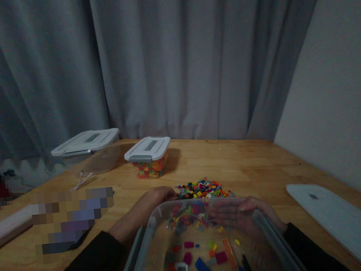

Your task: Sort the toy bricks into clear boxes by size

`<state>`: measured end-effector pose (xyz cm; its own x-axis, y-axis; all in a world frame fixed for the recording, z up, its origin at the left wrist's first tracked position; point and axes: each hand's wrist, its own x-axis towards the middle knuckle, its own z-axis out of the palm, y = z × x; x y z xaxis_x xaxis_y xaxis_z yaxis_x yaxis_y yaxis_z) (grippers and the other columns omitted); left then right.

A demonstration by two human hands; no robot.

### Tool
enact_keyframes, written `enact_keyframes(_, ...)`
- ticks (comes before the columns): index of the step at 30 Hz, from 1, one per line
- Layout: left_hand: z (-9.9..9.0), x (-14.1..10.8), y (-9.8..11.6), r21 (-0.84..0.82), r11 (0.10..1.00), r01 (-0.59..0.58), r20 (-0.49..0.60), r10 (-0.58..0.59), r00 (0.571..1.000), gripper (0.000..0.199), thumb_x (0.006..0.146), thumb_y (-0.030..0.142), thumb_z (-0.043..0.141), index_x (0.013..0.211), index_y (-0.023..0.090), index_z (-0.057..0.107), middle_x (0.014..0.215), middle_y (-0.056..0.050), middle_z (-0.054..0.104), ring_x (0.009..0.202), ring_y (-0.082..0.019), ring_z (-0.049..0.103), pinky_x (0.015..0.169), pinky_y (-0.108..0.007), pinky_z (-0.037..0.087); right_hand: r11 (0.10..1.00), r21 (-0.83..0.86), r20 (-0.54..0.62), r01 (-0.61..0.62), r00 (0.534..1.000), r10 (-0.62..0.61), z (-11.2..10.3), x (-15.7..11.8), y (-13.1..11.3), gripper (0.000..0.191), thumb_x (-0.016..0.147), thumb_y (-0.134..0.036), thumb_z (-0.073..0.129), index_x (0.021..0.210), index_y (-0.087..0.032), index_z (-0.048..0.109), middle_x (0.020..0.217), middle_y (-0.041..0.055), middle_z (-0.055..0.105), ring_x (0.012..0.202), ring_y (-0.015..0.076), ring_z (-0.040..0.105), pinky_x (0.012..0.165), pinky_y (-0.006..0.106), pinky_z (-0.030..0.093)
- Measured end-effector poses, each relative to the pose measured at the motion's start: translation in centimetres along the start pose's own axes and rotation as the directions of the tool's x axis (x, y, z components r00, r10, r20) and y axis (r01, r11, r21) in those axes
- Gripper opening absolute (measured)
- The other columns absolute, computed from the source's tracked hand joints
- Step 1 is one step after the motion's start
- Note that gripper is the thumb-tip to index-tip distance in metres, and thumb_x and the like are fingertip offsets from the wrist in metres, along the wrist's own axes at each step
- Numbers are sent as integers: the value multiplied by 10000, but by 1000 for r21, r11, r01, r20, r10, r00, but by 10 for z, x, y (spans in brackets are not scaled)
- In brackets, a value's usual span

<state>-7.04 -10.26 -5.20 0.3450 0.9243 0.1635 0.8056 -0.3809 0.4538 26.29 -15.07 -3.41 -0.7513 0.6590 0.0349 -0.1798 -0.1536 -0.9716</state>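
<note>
A clear plastic box without a lid stands in front of me, with several bricks scattered inside, among them a blue brick and a long orange brick. Beyond its far wall lies a heap of small coloured bricks on the table. My left hand rests at the left edge of the heap, fingers loosely curved and apart; the box rim hides part of them. My right hand shows partly through the clear wall, palm toward me, fingers stretched left along the near side of the heap.
On the wooden table stand a lidded box of orange bricks and a larger lidded clear box. A white lid lies at right. A blurred-out object and a white bar are at left.
</note>
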Motion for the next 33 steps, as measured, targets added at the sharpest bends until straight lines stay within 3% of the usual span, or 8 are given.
enact_keyframes(5, -8, -5, 14, -264, 965, 2, -78, -23, 997, 305, 881, 453, 633, 946, 181, 755, 817, -66, 773, 712, -201, 640, 641, -289, 436, 996, 78, 38, -35, 999, 32, 0, -3, -5, 628, 790, -346, 438, 1330, -85, 623, 1422, 179, 587, 1405, 273, 500, 1227, 467, 286)
enact_keyframes(8, -19, -11, 35, -543, 839, -26, -190, -92, 978, 293, 843, 450, 692, 938, 176, 729, 833, -58, 776, 657, -165, 611, 599, -268, 424, 993, 107, 47, -43, 998, 38, -2, -3, -4, 666, 771, -339, 436, 1354, -57, 593, 1435, 200, 568, 1405, 275, 498, 1230, 466, 272)
enact_keyframes(11, -33, -20, 53, -676, 737, 8, -198, -192, 961, 273, 800, 434, 740, 872, 171, 730, 753, -30, 752, 545, -119, 525, 519, -241, 363, 991, 126, 47, -42, 998, 36, -5, 0, 1, 693, 751, -343, 442, 1366, -51, 574, 1462, 210, 538, 1398, 281, 506, 1234, 472, 261)
enact_keyframes(14, -42, -27, 58, -726, 687, 24, -170, -213, 962, 248, 764, 418, 788, 764, 177, 730, 602, 29, 639, 525, -101, 462, 514, -230, 323, 989, 139, 43, -40, 998, 34, -10, 4, 9, 715, 731, -368, 450, 1366, -65, 571, 1455, 209, 546, 1417, 283, 484, 1234, 471, 256)
enact_keyframes(19, -40, -32, 51, -798, 595, -94, -121, -5, 993, 181, 738, 344, 812, 664, 185, 765, 649, 37, 513, 619, -107, 439, 598, -256, 317, 984, 178, 55, -18, 998, 9, -15, 6, 18, 702, 719, -385, 467, 1338, -85, 610, 1437, 193, 570, 1404, 290, 500, 1241, 477, 262)
enact_keyframes(24, -35, -31, 47, -812, 580, -67, 5, 123, 992, 159, 755, 365, 805, 719, 211, 822, 680, 30, 432, 635, -117, 381, 590, -280, 248, 962, 274, 112, 20, 992, -53, -18, 5, 21, 619, 796, -312, 462, 1342, -87, 648, 1431, 160, 582, 1405, 286, 501, 1260, 480, 248)
enact_keyframes(27, -36, -32, 46, -809, 583, -71, 5, 128, 992, 163, 768, 359, 793, 718, 208, 826, 660, 37, 392, 628, -119, 346, 593, -295, 210, 950, 310, 161, 32, 983, -86, -19, 5, 21, 612, 824, -282, 446, 1368, -69, 631, 1449, 167, 562, 1413, 289, 490, 1263, 475, 244)
enact_keyframes(33, -39, -35, 49, -807, 588, -54, 15, 113, 993, 169, 772, 375, 783, 721, 220, 829, 655, 29, 423, 641, -128, 380, 600, -300, 228, 942, 333, 140, 45, 985, -97, -18, 6, 21, 617, 820, -278, 434, 1357, -53, 636, 1433, 184, 571, 1390, 294, 517, 1250, 489, 267)
